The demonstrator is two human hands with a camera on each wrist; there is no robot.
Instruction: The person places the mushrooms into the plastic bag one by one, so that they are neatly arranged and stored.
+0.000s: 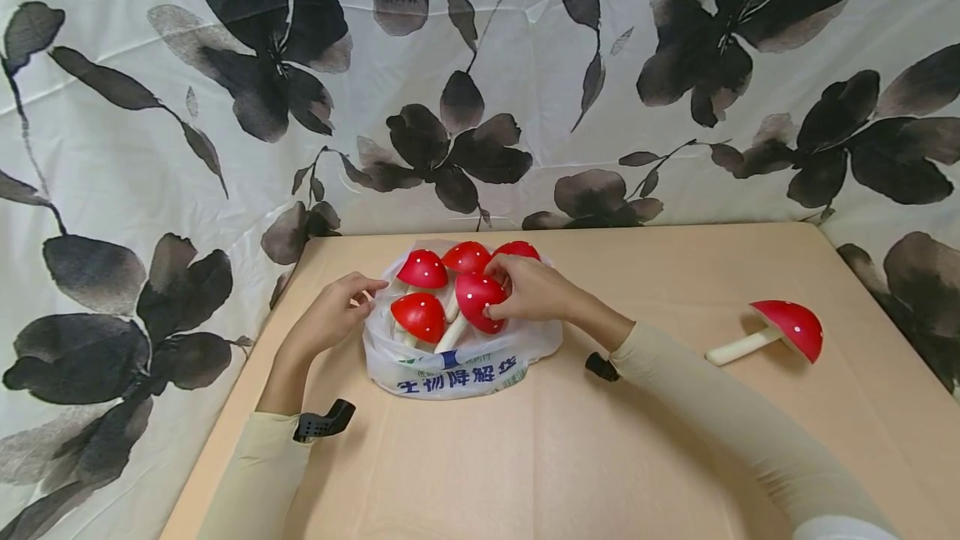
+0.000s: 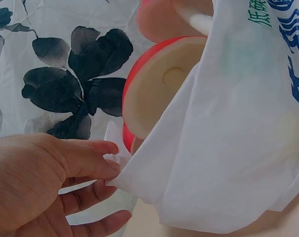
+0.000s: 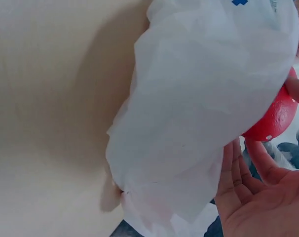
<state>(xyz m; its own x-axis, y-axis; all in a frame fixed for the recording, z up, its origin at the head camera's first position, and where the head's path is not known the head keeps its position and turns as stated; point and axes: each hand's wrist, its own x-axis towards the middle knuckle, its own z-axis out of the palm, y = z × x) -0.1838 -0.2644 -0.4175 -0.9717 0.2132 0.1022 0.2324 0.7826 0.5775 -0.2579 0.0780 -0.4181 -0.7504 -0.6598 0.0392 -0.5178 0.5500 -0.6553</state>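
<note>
A white plastic bag (image 1: 491,357) with blue lettering stands with its mouth up, holding several toy mushrooms (image 1: 417,317) with red, white-dotted caps and cream stems. My left hand (image 1: 330,313) is at the bag's left side. In the left wrist view, its thumb and index finger pinch the bag's rim (image 2: 121,165), the other fingers spread below. My right hand (image 1: 534,288) reaches over the right rim and grips a toy mushroom (image 1: 472,297) by its red cap, the stem slanting down to the left inside the bag. The right wrist view shows this cap (image 3: 277,118) between thumb and fingers.
One more toy mushroom (image 1: 798,327) lies on its side at the right of the wooden table (image 1: 465,473), stem pointing left. A white cloth (image 1: 525,90) with dark flowers hangs behind the table and along its sides.
</note>
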